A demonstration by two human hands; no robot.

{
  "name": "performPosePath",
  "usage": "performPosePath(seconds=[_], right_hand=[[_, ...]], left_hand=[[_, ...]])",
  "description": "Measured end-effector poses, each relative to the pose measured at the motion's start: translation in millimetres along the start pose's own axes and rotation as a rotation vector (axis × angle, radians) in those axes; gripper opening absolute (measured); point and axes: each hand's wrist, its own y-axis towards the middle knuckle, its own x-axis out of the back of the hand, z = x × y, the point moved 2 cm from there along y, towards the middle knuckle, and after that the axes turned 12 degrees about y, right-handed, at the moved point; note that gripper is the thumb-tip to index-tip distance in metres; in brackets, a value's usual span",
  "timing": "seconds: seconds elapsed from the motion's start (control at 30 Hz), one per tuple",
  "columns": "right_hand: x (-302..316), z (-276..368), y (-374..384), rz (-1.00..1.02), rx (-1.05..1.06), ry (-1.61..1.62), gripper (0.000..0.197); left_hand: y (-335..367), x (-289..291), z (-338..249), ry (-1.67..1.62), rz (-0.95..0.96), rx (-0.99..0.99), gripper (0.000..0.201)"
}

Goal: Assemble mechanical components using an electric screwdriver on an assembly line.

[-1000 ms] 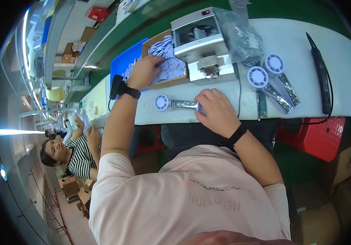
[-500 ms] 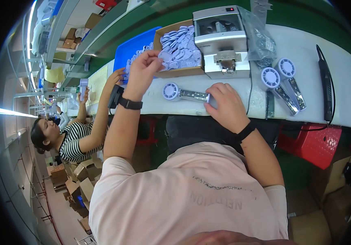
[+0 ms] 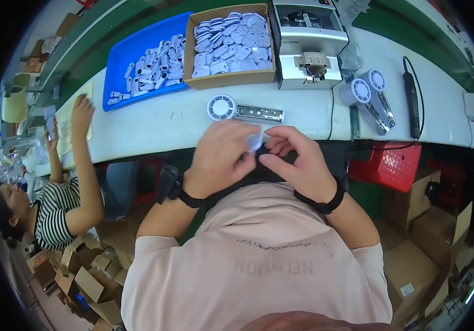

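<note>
My left hand (image 3: 221, 157) pinches a small pale lavender plastic piece (image 3: 255, 142) in front of my body, just off the table's near edge. Beside it is my right hand (image 3: 299, 160), its fingers curled, with the fingertips close to the piece's edge. Whether they grip anything is hidden. On the table beyond my hands lies a handheld fan (image 3: 221, 107) with a round lavender head, its open handle (image 3: 259, 113) showing a circuit board. A cardboard box (image 3: 231, 80) full of flat lavender plastic covers (image 3: 242, 51) stands farther back.
Left of the box is a blue tray (image 3: 117, 71) of small lavender parts. A silver machine (image 3: 310, 47) stands right of the box. Two more fans (image 3: 360, 91) and a black corded tool (image 3: 411, 105) lie to the right. A co-worker (image 3: 55, 207) sits at the left; a red stool (image 3: 386, 168) stands below the table.
My left hand has come back from the box with a lavender piece. My right hand has left the fan's handle and joined the left near my body. The view has shifted.
</note>
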Motion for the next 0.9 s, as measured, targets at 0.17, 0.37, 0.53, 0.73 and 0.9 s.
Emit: performPosePath(seconds=[0.17, 0.37, 0.53, 0.73, 0.9], right_hand=[[-6.3, -3.2, 18.1, 0.036, -0.139, 0.195, 0.039], [-5.9, 24.7, 40.8, -0.006, 0.062, -0.066, 0.04], [0.7, 23.1, 65.2, -0.122, 0.141, -0.255, 0.036], [7.5, 14.5, 46.3, -0.094, 0.16, -0.443, 0.026], [9.5, 14.4, 42.0, -0.129, 0.155, -0.427, 0.025]], left_hand=[[-8.7, -12.2, -0.7, -0.046, -0.016, -0.068, 0.029], [8.8, 11.4, 36.1, 0.032, -0.137, -0.114, 0.028], [55.9, 22.3, 99.0, 0.401, -0.204, -0.061, 0.026], [19.5, 44.2, 137.5, 0.341, -0.232, 0.204, 0.021], [-1.2, 67.4, 212.9, 0.687, 0.193, 0.582, 0.023]])
